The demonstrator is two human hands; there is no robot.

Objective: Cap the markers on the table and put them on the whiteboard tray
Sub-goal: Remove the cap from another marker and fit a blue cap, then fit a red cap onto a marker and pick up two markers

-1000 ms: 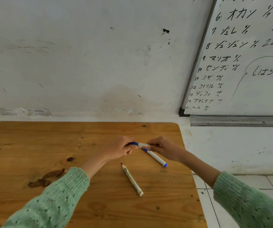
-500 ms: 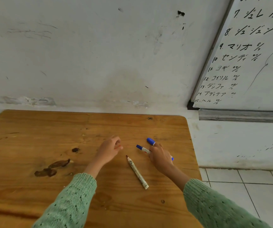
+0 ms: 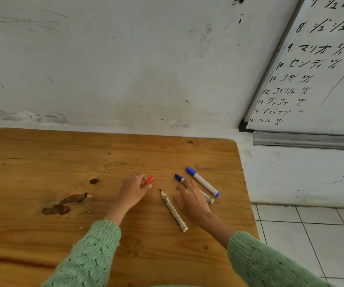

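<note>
A: Lower centre?
B: Uncapped red marker (image 3: 173, 210) lay on the table (image 3: 42, 158), between the hands.
A: Hands?
B: Left hand (image 3: 134, 190) pinched the red cap (image 3: 149, 180); right hand (image 3: 191, 198), fingers spread, covered one blue marker (image 3: 179, 177).
A: Farther?
B: Capped blue marker (image 3: 202, 181); whiteboard tray (image 3: 307, 140) right of centre.

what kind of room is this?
Probably a classroom: a wall-mounted whiteboard bearing a numbered handwritten list, its metal tray beneath, and a worn wooden table with whiteboard markers on it.

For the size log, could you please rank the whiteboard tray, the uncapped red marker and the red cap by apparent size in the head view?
1. whiteboard tray, though cropped
2. uncapped red marker
3. red cap
</note>
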